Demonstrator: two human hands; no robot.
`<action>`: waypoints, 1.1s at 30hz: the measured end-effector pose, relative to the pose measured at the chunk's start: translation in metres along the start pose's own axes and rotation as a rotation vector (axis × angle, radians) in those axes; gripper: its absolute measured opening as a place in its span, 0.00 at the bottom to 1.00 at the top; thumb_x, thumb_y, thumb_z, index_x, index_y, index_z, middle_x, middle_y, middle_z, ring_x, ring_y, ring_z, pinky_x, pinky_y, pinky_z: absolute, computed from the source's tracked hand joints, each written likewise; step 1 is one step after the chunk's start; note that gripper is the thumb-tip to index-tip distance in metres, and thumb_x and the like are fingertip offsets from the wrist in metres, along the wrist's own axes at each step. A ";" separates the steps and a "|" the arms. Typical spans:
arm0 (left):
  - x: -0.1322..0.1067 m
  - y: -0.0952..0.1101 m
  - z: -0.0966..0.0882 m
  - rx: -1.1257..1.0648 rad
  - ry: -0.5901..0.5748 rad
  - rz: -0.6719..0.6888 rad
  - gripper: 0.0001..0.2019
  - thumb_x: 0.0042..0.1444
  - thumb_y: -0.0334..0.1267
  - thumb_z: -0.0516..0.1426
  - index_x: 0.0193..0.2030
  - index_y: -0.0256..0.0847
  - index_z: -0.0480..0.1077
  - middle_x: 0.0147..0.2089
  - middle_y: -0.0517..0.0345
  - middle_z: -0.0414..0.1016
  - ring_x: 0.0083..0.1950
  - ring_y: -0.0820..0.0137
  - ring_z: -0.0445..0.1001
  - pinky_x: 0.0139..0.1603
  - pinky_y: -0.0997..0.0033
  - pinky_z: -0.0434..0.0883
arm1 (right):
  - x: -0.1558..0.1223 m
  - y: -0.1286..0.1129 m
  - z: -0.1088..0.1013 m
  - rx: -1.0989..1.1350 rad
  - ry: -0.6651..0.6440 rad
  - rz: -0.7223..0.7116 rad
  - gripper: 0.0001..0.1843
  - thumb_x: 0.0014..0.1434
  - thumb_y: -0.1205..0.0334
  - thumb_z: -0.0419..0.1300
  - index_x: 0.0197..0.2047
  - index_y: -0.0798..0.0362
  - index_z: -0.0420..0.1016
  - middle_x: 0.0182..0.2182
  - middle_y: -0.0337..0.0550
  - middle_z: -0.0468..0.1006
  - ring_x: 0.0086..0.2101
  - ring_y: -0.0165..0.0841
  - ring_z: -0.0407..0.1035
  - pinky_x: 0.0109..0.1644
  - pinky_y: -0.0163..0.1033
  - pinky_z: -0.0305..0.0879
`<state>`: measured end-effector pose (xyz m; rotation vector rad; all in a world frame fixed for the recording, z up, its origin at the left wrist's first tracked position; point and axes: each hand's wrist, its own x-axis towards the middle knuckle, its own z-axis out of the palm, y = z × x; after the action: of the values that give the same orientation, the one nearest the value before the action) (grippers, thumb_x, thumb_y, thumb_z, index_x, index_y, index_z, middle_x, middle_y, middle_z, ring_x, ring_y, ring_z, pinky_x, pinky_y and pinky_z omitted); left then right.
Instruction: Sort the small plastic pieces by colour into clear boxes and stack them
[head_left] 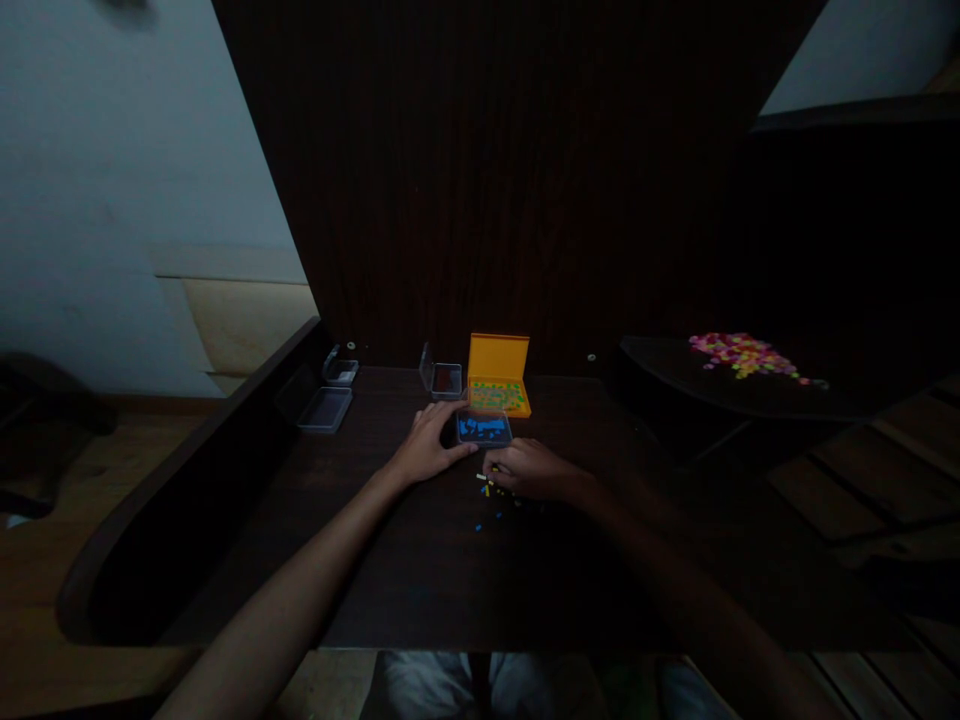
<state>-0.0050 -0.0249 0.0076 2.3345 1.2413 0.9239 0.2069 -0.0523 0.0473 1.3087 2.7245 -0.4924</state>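
Clear box of blue pieces [484,428] at frame center; left hand [426,450] spread, fingertips touching its left side. Right hand [529,470] just below-right, curled over small loose pieces [486,488]; pinch unclear. Orange box [499,378] behind, open.

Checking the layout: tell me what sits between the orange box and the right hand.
A small clear box of blue pieces lies there, as the head view shows.

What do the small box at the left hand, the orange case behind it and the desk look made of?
The small box: probably clear plastic; blue pieces show through its walls. The orange case: opaque plastic, matte look, hinged lid upright. The desk: dark wood or wood-look laminate with faint grain; dim light leaves it open.
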 end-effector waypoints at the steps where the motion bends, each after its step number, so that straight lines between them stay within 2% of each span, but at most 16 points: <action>1: 0.000 0.002 -0.003 -0.003 0.045 0.013 0.31 0.53 0.47 0.63 0.62 0.45 0.60 0.58 0.51 0.69 0.59 0.57 0.67 0.59 0.52 0.63 | -0.001 0.000 0.001 -0.001 0.000 0.001 0.12 0.64 0.59 0.52 0.42 0.49 0.77 0.36 0.43 0.79 0.36 0.34 0.71 0.37 0.34 0.56; 6: 0.003 0.013 -0.017 0.011 0.261 0.075 0.29 0.53 0.46 0.63 0.60 0.43 0.61 0.55 0.51 0.70 0.54 0.60 0.69 0.56 0.57 0.66 | -0.003 0.003 0.005 -0.002 0.000 -0.010 0.12 0.65 0.58 0.51 0.44 0.49 0.75 0.37 0.43 0.79 0.38 0.35 0.71 0.37 0.34 0.54; 10: 0.002 0.016 -0.016 0.007 0.312 0.069 0.29 0.53 0.47 0.63 0.60 0.43 0.61 0.55 0.51 0.70 0.52 0.60 0.70 0.54 0.58 0.68 | -0.004 0.003 0.006 0.034 0.006 -0.038 0.12 0.65 0.58 0.51 0.43 0.49 0.75 0.35 0.42 0.79 0.36 0.34 0.70 0.36 0.34 0.54; 15: -0.002 0.011 -0.003 0.015 0.210 0.026 0.30 0.54 0.46 0.63 0.61 0.44 0.60 0.57 0.50 0.70 0.56 0.58 0.68 0.57 0.55 0.66 | -0.009 0.003 -0.003 0.120 0.065 -0.084 0.09 0.62 0.63 0.53 0.39 0.52 0.75 0.35 0.41 0.78 0.35 0.32 0.69 0.36 0.34 0.55; 20: -0.005 0.008 0.011 0.018 0.076 0.005 0.31 0.55 0.47 0.62 0.63 0.45 0.59 0.59 0.50 0.69 0.58 0.56 0.66 0.59 0.51 0.62 | -0.015 0.019 -0.013 0.226 0.229 -0.122 0.07 0.61 0.65 0.54 0.38 0.54 0.74 0.32 0.41 0.76 0.32 0.30 0.67 0.36 0.33 0.58; 24: -0.005 0.008 0.016 0.033 0.004 -0.022 0.32 0.54 0.48 0.62 0.64 0.45 0.58 0.60 0.49 0.68 0.59 0.55 0.64 0.59 0.49 0.60 | -0.012 0.031 -0.017 0.244 0.332 -0.156 0.07 0.61 0.65 0.55 0.39 0.55 0.74 0.34 0.43 0.77 0.34 0.31 0.69 0.39 0.33 0.60; 28: -0.005 0.006 0.017 0.064 -0.066 -0.045 0.32 0.55 0.49 0.61 0.64 0.45 0.58 0.59 0.49 0.69 0.59 0.54 0.63 0.59 0.49 0.61 | -0.001 0.036 -0.016 0.158 0.322 -0.090 0.08 0.60 0.66 0.55 0.40 0.54 0.76 0.36 0.43 0.78 0.36 0.32 0.70 0.41 0.34 0.61; 33: -0.006 0.008 0.014 0.115 -0.108 -0.056 0.32 0.56 0.48 0.60 0.65 0.44 0.56 0.57 0.48 0.70 0.58 0.54 0.64 0.57 0.50 0.61 | 0.016 0.038 -0.013 0.032 0.242 0.039 0.10 0.59 0.65 0.56 0.40 0.52 0.79 0.38 0.44 0.80 0.38 0.33 0.71 0.41 0.34 0.60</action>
<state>0.0067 -0.0342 -0.0008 2.3890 1.3406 0.7164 0.2268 -0.0139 0.0467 1.5189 2.8859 -0.3998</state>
